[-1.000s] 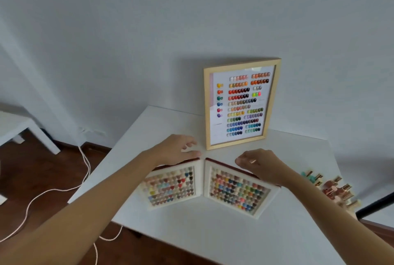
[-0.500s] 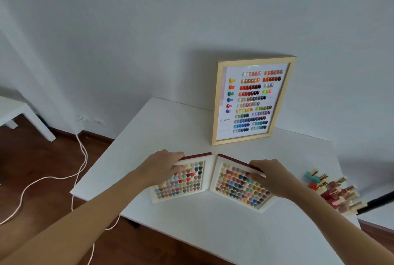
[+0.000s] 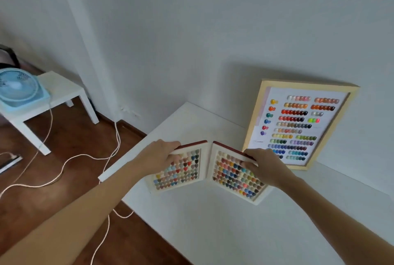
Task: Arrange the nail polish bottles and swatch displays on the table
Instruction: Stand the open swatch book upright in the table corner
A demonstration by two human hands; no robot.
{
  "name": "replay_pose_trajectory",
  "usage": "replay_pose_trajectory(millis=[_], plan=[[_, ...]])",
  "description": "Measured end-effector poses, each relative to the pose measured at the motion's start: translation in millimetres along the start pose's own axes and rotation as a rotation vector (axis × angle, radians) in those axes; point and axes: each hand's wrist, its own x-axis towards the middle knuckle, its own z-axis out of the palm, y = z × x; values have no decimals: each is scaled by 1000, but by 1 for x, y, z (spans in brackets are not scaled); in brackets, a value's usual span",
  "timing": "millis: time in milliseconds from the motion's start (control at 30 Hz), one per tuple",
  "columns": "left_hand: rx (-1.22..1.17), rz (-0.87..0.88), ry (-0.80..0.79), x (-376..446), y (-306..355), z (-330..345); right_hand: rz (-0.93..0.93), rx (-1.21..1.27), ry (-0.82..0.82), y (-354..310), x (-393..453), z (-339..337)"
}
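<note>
Head view: two small swatch panels are held propped on the white table [image 3: 213, 232], meeting at their inner edges in a shallow V.

Risks, as judged:
- Panels look tilted and kept up only by the grips. If either is released before it is seated, a fall flat or a slide toward the near edge is likely.
- The framed swatch chart [image 3: 298, 124] leans on the wall just behind the right hand [image 3: 264, 169]. A backward nudge of the wrist could tip or skid it.
- The left panel [image 3: 179, 171] sits close to the table's left edge; an outward push could send it off toward the cable [image 3: 85, 158] on the floor.

Hands:
- Left hand [image 3: 157, 156] is closed over the left panel's top outer corner, fingers curled over the rim, thumb hidden.
- Right hand is clamped on the right panel [image 3: 234, 177] at its top outer corner, fingertips resting on the swatch face.

Polish bottles are not seen in frame.
</note>
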Motion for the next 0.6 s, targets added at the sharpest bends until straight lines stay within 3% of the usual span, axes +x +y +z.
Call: replay_pose_trajectory(millis=[233,600], plan=[[-6,-167,79,15,-61,-38,-85,45,53,-55,87,5],[-21,-276,137,57,-157,-62,-23,45,83,-129,201,27]])
